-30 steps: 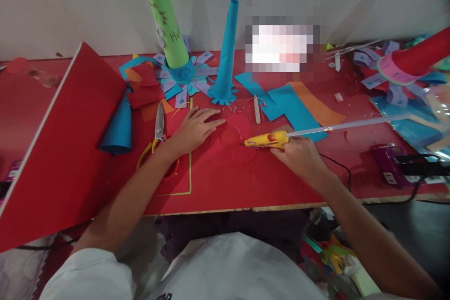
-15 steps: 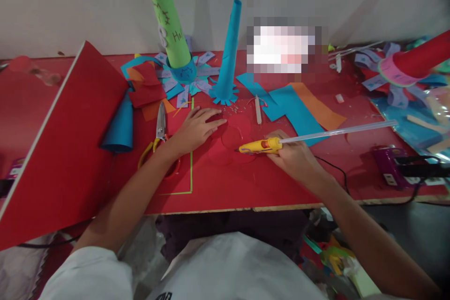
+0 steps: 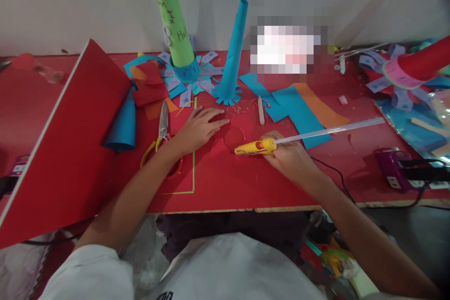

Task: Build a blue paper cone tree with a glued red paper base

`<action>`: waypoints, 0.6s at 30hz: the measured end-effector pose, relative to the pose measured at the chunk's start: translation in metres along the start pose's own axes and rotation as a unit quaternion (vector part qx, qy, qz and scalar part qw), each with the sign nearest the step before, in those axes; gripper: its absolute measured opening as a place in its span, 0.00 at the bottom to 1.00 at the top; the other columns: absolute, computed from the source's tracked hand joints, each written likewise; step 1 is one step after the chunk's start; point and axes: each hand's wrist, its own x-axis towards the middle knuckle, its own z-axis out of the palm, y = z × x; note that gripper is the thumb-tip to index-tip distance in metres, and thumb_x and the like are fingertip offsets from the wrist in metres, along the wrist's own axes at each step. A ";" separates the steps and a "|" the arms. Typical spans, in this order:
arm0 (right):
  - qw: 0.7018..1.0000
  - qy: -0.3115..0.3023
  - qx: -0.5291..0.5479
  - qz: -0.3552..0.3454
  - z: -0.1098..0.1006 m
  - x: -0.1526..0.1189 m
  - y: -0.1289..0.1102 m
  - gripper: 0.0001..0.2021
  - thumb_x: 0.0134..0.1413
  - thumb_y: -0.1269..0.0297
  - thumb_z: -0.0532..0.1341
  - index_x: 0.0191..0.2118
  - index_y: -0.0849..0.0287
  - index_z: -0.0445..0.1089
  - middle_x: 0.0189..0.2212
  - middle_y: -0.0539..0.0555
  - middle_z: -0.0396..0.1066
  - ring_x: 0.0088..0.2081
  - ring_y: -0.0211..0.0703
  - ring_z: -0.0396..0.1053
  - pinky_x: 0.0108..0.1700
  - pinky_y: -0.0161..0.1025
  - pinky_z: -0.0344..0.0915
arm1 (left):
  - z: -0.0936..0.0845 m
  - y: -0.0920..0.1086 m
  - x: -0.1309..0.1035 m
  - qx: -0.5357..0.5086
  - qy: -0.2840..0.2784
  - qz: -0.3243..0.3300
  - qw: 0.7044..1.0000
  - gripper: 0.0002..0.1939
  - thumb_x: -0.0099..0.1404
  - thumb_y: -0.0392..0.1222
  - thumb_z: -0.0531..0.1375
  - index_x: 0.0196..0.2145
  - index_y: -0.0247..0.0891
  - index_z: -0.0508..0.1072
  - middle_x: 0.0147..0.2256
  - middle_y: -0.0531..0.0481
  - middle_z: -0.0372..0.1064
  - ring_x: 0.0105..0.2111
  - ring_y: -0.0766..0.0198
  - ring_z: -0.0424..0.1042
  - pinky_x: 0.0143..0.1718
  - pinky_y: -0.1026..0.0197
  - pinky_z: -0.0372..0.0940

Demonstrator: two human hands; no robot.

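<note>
In the head view, my right hand is closed round a yellow hot glue gun with a long clear glue stick sticking out of its back. Its nozzle points left, at or just over a red paper flower shape of rounded petals on the red table. My left hand rests flat at the flower's left side, fingers stretched out. Beneath my left forearm lie scissors with yellow and red handles, partly covered. Whether the nozzle touches the paper I cannot tell.
A blue paper cone and a green paper tube stand behind my hands. Blue paper scraps lie to the right, near a purple power socket box. A red board leans at the left.
The glue gun's nozzle has shifted slightly left across the flower shape, with my right hand following. My left hand keeps its place. The whole view has moved a little.
</note>
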 end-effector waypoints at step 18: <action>1.000 0.000 -0.016 0.020 0.006 0.005 -0.005 0.13 0.60 0.69 0.60 0.50 0.62 0.73 0.48 0.63 0.78 0.40 0.53 0.78 0.38 0.41 0.67 | 0.006 -0.007 -0.001 0.010 0.004 0.008 1.000 0.26 0.77 0.34 0.52 0.66 0.56 0.71 0.70 0.48 0.62 0.70 0.52 0.60 0.74 0.36 0.48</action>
